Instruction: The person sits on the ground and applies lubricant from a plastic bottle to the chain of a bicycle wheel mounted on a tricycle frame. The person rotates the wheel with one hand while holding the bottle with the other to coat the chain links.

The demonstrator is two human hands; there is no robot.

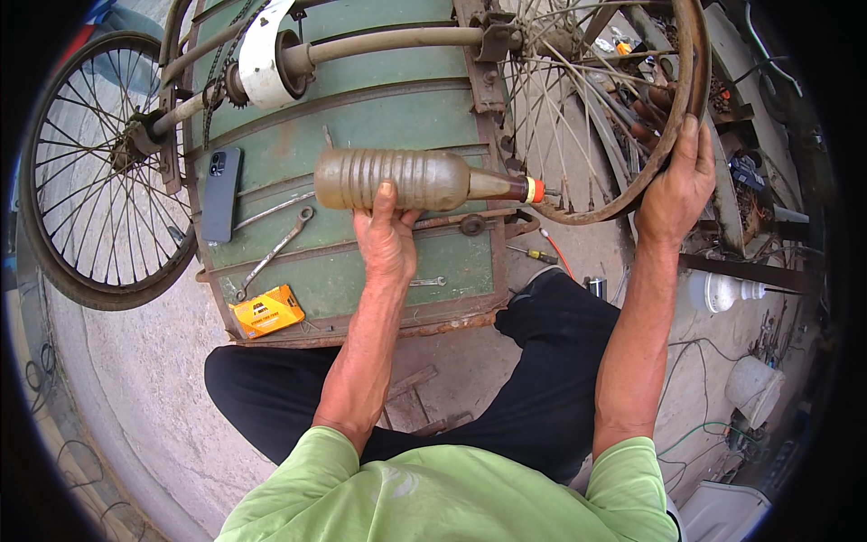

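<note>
My left hand (pixel 386 246) is closed round a cloudy ribbed plastic bottle (pixel 397 178), held on its side over a green panel. The bottle's narrow neck and orange-red tip (pixel 535 190) point right, toward the spokes and lower rim of a wheel. At the right, my right hand (pixel 677 194) is closed on that rusty wheel rim (pixel 657 158), which bears no tyre at its lower part. The fingers behind the rim are partly hidden. Whether the bottle's tip touches the rim or a spoke I cannot tell.
On the green panel (pixel 452 257) lie a smartphone (pixel 221 194), a large wrench (pixel 275 253), a small wrench (pixel 429 282) and a yellow box (pixel 266 311). A tyred wheel (pixel 99 287) stands left, joined by an axle (pixel 397 39). A screwdriver (pixel 533 255) lies by my foot.
</note>
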